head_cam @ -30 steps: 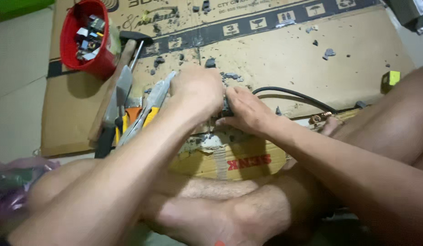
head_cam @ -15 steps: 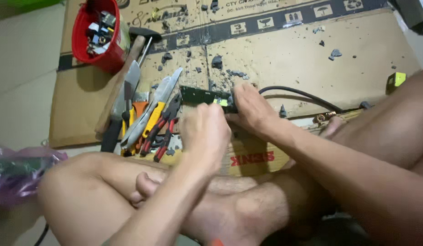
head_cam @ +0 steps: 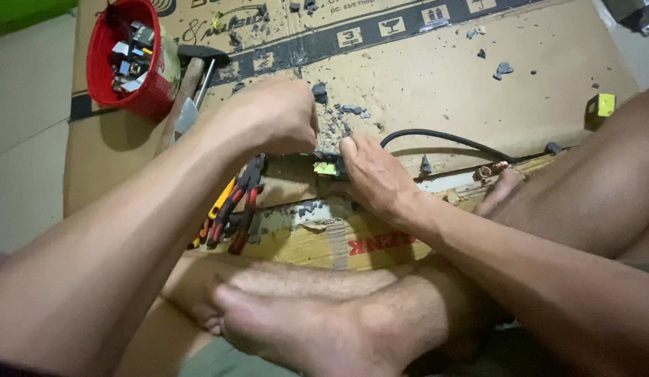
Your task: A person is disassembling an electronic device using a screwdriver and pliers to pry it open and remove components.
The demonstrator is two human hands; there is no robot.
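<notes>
My left hand (head_cam: 268, 115) is curled into a fist over the left end of a dark circuit board (head_cam: 326, 167) that lies on a small cardboard box (head_cam: 338, 241). What the fist holds is hidden. Beside it, my right hand (head_cam: 372, 174) lies flat on the board's right part, fingers pressing it down next to a small yellow-green component. A black cable (head_cam: 443, 136) curves away from under the right hand to the right.
A red bowl (head_cam: 94, 66) of small electronic parts stands at the top left, a hammer (head_cam: 190, 87) beside it. Red- and yellow-handled pliers (head_cam: 237, 202) lie under my left forearm. Grey fragments (head_cam: 502, 68) litter the cardboard sheet (head_cam: 478, 98). A yellow cube (head_cam: 604, 105) is at right. My crossed legs and feet (head_cam: 303, 328) fill the foreground.
My left hand, drawn back toward my legs half a second ago, has gone forward again and closed over the board's left end. The right hand stayed on the board.
</notes>
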